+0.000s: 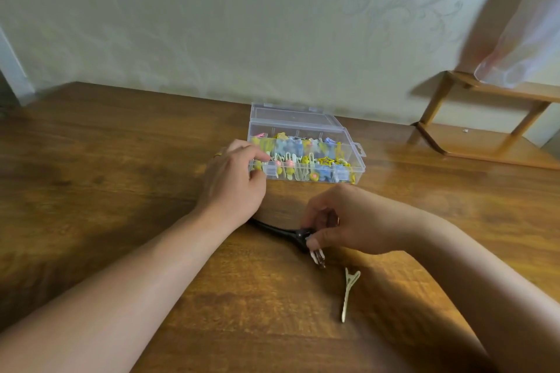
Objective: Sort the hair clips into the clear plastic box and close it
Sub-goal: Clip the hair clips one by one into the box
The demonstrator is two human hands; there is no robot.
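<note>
- On the wooden table (121, 160), the left hand (233, 179) holds the near left corner of the clear plastic box (348, 157), fingers curled on it.
- The right hand (342, 221) pinches a black hair clip (281, 232).
- A gold clip (348, 291) lies near the right hand.
- The box stands open, full of colourful clips (306, 157).

Both forearms are bare; no sleeve shows anywhere up to the frame edge. The left hand (233, 179) wears a thin gold-coloured ring (217, 155) on one finger, at about 10 o'clock from the knuckles. The right hand (348, 221) has longer nails, pale and glossy. No watch or bracelet sits on either wrist.
</note>
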